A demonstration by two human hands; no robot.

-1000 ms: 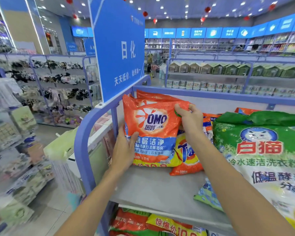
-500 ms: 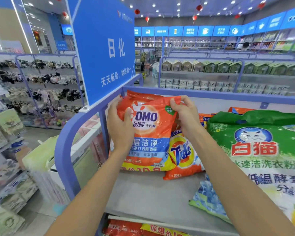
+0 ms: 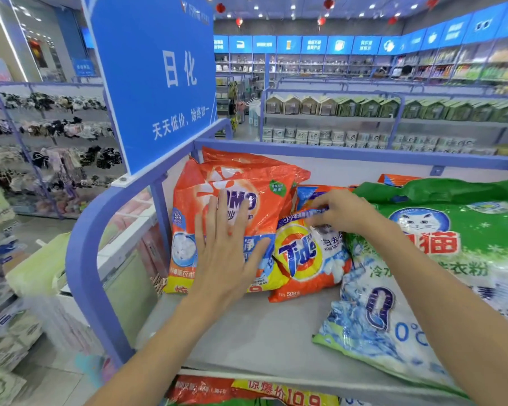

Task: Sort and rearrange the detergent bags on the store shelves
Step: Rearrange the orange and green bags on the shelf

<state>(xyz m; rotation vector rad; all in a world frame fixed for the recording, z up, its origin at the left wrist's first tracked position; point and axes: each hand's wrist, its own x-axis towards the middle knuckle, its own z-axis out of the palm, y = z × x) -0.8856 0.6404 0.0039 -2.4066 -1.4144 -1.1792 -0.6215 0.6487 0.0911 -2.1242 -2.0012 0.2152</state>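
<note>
An orange OMO detergent bag (image 3: 264, 183) leans upright at the left end of the grey shelf (image 3: 264, 335), with another orange bag just behind it. My left hand (image 3: 226, 244) lies flat on its front, fingers spread. To its right stands a smaller orange Tide bag (image 3: 302, 259). My right hand (image 3: 340, 212) pinches the top edge of the Tide bag. A big green-and-white cat-brand bag (image 3: 440, 259) lies tilted on the right, partly under my right forearm.
A blue sign (image 3: 159, 74) stands on the purple shelf rail (image 3: 82, 259) at the left end. The back rail (image 3: 364, 155) runs behind the bags. More bags (image 3: 247, 391) sit on the lower shelf. Other aisles stand beyond.
My left hand moved from the OMO bag's top corner to lie flat on its front. My right hand left the OMO bag's top and took the Tide bag's top edge.
</note>
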